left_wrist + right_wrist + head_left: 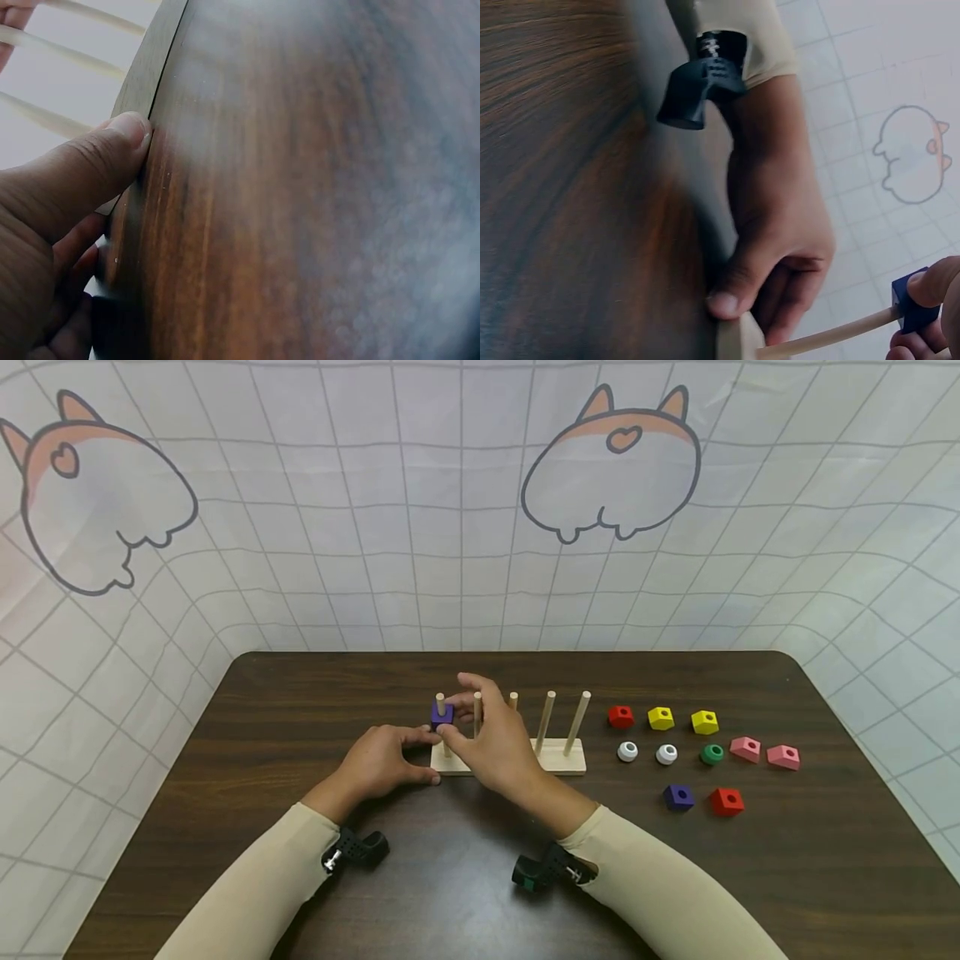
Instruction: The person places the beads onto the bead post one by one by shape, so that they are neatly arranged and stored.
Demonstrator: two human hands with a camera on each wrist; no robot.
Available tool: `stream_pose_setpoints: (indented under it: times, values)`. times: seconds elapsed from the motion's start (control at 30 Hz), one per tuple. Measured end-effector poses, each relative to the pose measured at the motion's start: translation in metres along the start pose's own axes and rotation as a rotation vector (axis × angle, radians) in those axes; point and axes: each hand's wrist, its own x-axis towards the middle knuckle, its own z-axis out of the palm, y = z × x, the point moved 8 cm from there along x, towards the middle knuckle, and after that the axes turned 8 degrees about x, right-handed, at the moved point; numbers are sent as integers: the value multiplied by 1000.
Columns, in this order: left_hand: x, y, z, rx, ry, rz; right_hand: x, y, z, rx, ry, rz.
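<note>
A pale wooden base with several upright pegs (564, 758) stands on the dark table. My left hand (382, 760) grips the left end of this peg board, thumb at its front edge, as the left wrist view also shows with the thumb (90, 169) against the wood. High on the leftmost peg sits a purple block (442, 715), the peg's tip poking out through its hole. My right hand (498, 739) pinches that block between thumb and fingers; in the right wrist view the purple block (915, 301) is threaded on the peg, above the base.
Right of the board lie red blocks (620, 717), yellow blocks (661, 719), white rings (627, 752), a green ring (712, 754), pink blocks (783, 757) and another purple block (678, 797). A patterned white cloth (465, 527) hangs behind the table (300, 693).
</note>
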Motion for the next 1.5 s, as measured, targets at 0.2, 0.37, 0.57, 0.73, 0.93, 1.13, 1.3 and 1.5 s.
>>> stream_pose_setpoints:
  times: [0.2,0.37,0.57,0.73,0.93,1.13,1.3,1.5]
  values:
    - [1,0,0,9,2,5,-2,8,2,-33,0,62]
    - [1,-1,0,7,2,-3,-3,11,2,-51,20,70]
    - [1,-2,1,6,-6,-17,-7,25,7,-45,25,108]
    - [2,-3,2,0,-3,-15,-10,36,12,-68,23,126]
    - [1,-3,2,11,2,-5,-14,49,17,-102,16,153]
    - [1,-2,0,7,9,-2,-15,52,19,-110,12,145]
    - [0,-2,-1,3,16,-7,-15,53,20,-109,8,138]
    - [1,-1,-1,9,23,6,-16,53,19,-103,2,152]
